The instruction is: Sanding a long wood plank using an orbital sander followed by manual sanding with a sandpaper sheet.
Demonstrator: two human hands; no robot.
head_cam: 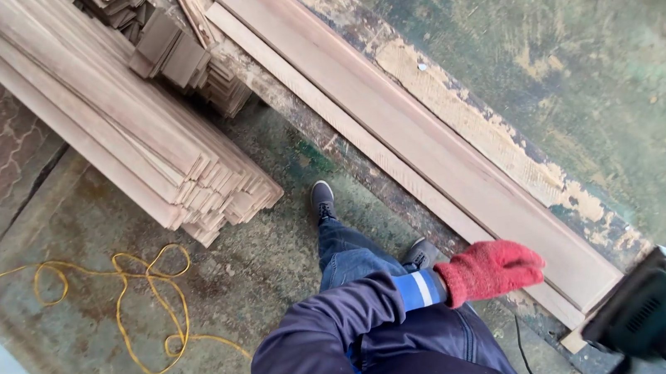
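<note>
My left hand (489, 269), in a red knit glove at the end of a navy sleeve, reaches across my body. Its fingers curl over the near edge of a long pale wooden board (392, 122). The board lies diagonally on a worn workbench (586, 58), with a narrower strip (315, 101) alongside it. A teal and black power tool (665, 316) shows blurred at the lower right, just past the board's near end. My right hand is outside the picture.
A tall stack of thin wooden slats (134, 126) lies on the floor at left, with short offcuts (167, 47) behind it. A yellow cable (136, 293) loops across the concrete floor. My jeans and dark shoe (322, 201) stand beside the bench.
</note>
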